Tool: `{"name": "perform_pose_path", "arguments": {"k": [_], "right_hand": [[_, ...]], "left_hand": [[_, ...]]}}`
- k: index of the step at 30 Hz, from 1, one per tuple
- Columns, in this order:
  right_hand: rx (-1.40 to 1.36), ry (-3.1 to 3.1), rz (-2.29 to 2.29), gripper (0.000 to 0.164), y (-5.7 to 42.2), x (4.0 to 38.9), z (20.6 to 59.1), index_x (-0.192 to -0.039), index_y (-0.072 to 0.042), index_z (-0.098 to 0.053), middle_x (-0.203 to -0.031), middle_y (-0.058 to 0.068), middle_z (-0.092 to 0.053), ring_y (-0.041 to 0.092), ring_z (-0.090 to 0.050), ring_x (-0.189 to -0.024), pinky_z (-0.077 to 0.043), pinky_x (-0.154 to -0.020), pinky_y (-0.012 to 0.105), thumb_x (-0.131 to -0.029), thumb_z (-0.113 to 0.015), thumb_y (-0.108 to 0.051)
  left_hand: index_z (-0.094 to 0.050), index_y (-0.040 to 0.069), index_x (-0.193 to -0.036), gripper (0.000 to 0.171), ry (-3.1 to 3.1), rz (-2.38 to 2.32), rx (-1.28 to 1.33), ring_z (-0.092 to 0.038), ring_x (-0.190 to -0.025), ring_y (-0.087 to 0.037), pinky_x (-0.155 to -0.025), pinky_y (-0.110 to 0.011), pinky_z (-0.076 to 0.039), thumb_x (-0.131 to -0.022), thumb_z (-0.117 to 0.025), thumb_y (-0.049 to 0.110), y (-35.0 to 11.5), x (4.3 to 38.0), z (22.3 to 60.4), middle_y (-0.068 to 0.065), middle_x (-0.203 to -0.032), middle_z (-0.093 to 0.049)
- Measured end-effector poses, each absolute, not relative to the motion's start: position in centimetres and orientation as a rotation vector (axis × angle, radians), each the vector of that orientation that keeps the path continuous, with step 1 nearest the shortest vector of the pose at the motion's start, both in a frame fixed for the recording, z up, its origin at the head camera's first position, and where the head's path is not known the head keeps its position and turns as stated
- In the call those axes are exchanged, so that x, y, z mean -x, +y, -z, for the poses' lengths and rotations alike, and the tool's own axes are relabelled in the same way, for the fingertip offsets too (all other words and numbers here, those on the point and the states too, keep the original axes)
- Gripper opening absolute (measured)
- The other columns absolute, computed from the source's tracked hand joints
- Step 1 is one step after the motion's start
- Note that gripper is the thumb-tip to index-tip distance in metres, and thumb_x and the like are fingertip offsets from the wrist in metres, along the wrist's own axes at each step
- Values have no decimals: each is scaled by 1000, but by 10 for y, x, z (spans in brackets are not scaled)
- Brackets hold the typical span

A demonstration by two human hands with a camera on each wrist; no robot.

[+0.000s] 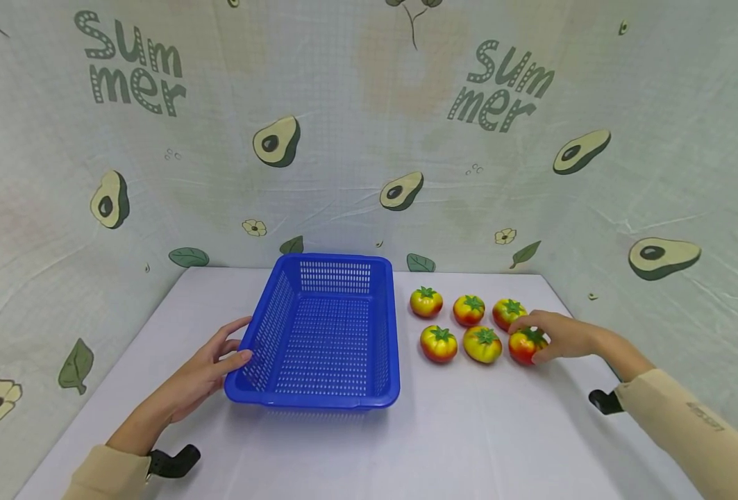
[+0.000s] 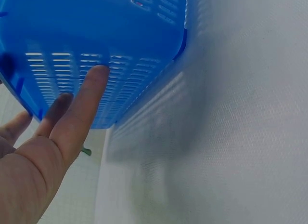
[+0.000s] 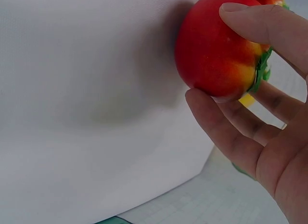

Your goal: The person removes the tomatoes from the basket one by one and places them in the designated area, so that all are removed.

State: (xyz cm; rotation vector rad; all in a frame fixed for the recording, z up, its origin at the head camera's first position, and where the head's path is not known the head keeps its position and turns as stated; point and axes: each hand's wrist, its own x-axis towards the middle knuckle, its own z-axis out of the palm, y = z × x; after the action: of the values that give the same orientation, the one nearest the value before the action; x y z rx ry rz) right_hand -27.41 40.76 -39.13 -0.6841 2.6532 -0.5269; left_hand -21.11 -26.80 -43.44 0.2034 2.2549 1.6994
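Observation:
A blue plastic basket (image 1: 325, 401) with slotted walls stands left of the middle of the table, and nothing lies inside it. My left hand (image 1: 203, 371) is at its left side. The thumb touches the rim, and nearly straight fingers (image 2: 79, 108) rest against the slotted outer wall. On the right, my right hand (image 1: 556, 335) pinches a red and yellow tomato (image 3: 216, 50) with green leaves on top, thumb on one side and fingers on the other. It is the front right one of the group; I cannot tell whether it is lifted.
Several more tomatoes stand in two rows right of the basket, among them a front left one (image 1: 439, 345), a front middle one (image 1: 482, 346) and a back right one (image 1: 505, 312). A cloth printed with avocados (image 1: 400, 191) hangs behind the white table (image 1: 443, 437).

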Motion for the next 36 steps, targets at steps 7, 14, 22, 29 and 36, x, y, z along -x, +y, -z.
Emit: {"name": "perform_pose_path", "arguments": {"k": [7,14,22,29,36], "right_hand": [[684,2657,526,49,406,273,391,-133,-14,-66,-129,11,-61,33,-57,-116,-53,-101,64,-88,-85,-13],[682,2650,543,50,407,273,391,-134,-13,-66,-130,13,-60,34,-57,-117,-52,-101,67,-88,-85,-12],[677,2659,541,51,409,272,393,-135,-13,-66,-129,11,-61,34,-57,-117,-52,-102,67,-88,-85,-13],[660,2670,546,54,408,269,392,-137,-11,-65,-129,12,-62,34,-58,-116,-53,-100,67,-87,-86,-16],[641,2705,558,58,411,267,390,-139,-11,-65,-135,18,-60,40,-58,-118,-55,-95,66,-87,-87,-21]], "left_hand": [[-12,27,-171,77,2263,-1696,-207,-56,-133,-41,-105,-56,-55,-110,-58,33,-268,211,434,-28,-158,-40],[-12,27,-171,77,2264,-1694,-207,-57,-133,-40,-105,-56,-55,-110,-58,33,-268,211,434,-28,-158,-40],[-12,27,-171,76,2268,-1693,-214,-57,-132,-40,-105,-55,-56,-110,-58,33,-267,211,434,-28,-158,-40],[-13,27,-171,76,2289,-1676,-205,-58,-130,-39,-103,-55,-57,-110,-58,34,-268,213,434,-27,-156,-41],[-16,30,-171,74,2354,-1595,-195,-55,-134,-41,-102,-55,-57,-110,-57,40,-270,214,434,-25,-159,-37]]}}
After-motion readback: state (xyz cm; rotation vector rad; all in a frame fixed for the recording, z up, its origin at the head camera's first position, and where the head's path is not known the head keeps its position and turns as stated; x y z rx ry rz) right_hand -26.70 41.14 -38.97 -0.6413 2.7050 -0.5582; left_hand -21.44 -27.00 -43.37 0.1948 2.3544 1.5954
